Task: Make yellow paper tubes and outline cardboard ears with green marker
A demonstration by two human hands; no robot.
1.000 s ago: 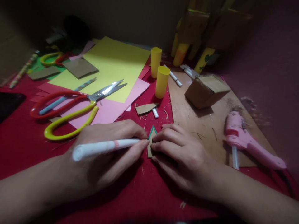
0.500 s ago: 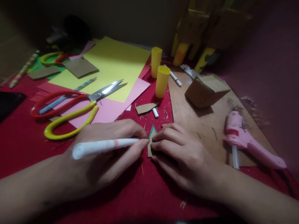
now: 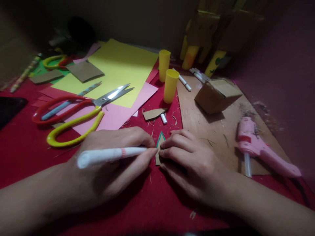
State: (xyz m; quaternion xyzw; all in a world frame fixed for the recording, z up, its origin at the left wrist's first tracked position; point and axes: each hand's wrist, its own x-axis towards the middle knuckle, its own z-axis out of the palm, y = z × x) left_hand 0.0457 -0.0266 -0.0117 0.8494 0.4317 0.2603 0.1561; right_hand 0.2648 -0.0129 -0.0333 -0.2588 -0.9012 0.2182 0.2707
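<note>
My left hand [image 3: 115,160] is closed around a white marker pen [image 3: 105,156], its tip hidden by the fingers at the left edge of a small pointed cardboard piece [image 3: 158,159]. A green line borders the piece's pointed top. With its fingertips, my right hand [image 3: 190,160] presses that piece against the red cloth [image 3: 150,209] from the right. Just beyond lie a cardboard scrap [image 3: 154,114] and a white pen cap [image 3: 163,118]. Large scissors [image 3: 98,103] with red and yellow handles rest open on the left.
Yellow paper [image 3: 118,65] and pink paper [image 3: 110,118] lie at the back left. Two yellow paper tubes [image 3: 171,86] stand behind my hands. On the right, a wooden board [image 3: 194,123] carries a cardboard box [image 3: 218,96] and a pink glue gun [image 3: 256,144].
My left hand has shifted the marker slightly down along the left edge of the cardboard piece. The right hand stays where it was.
</note>
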